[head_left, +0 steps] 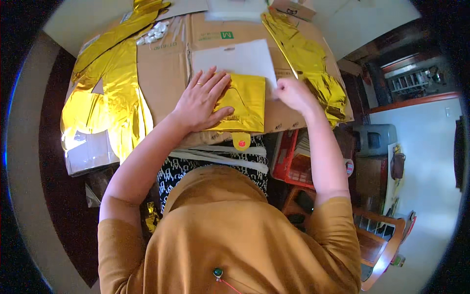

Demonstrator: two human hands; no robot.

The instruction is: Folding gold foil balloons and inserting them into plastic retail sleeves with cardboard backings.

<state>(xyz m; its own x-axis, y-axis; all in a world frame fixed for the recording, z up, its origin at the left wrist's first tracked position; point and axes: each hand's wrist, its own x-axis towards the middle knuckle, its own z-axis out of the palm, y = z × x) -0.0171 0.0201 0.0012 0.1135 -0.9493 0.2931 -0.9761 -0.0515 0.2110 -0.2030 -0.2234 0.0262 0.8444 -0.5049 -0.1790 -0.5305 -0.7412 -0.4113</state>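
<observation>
A folded gold foil balloon [247, 100] lies as a flat packet near the front of the cardboard. My left hand [203, 98] rests on its left part, palm down and fingers spread. Its yellow tab [241, 142] with a red spot hangs toward me over the cardboard's front edge. Partly beneath the packet is a white flat bag or sheet [235, 56] with a small slot near its far edge. Beside this sheet's right edge, my right hand [296, 97] is closed in a fist. Whatever its fingers hold is hidden.
Flattened cardboard [161, 73] covers the work surface. Large unfolded gold foil balloons lie left [120, 83] and right [311, 56]. Small white pieces [154, 33] sit at the far left. White strips [220, 153] lie across my lap; a red crate [293, 164] stands below right.
</observation>
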